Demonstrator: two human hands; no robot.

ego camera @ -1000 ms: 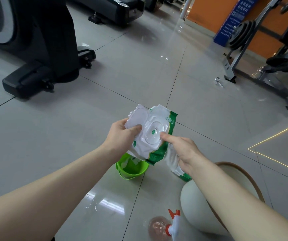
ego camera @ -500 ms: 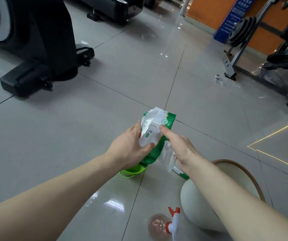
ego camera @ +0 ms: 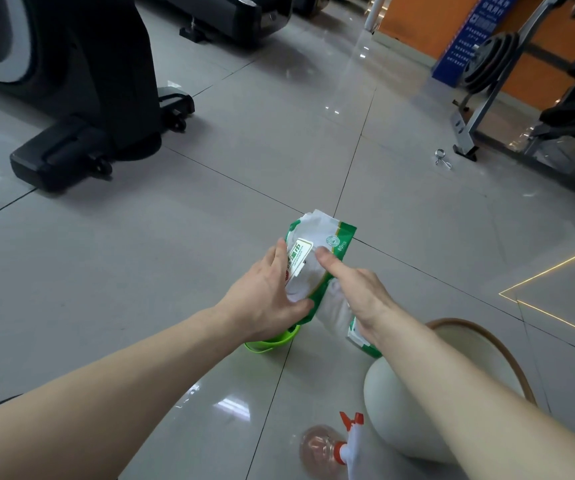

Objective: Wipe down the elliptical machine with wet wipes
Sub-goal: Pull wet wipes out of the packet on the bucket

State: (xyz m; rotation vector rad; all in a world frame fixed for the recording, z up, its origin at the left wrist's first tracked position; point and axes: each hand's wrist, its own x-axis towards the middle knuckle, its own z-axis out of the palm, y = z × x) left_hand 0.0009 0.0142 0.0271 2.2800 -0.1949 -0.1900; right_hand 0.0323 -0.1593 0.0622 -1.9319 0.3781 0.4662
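Wipes pack [ego camera: 327, 237] points away from me, left hand [ego camera: 262, 292] gripping its left side, right hand [ego camera: 359, 289] pressing its top with a straight forefinger, other fingers hidden; elliptical machine [ego camera: 81, 81] far to its left.

Wet wipes pack [ego camera: 324, 233]: "80PCS" on green edge. Blue wall sign [ego camera: 463, 46]: text illegible.
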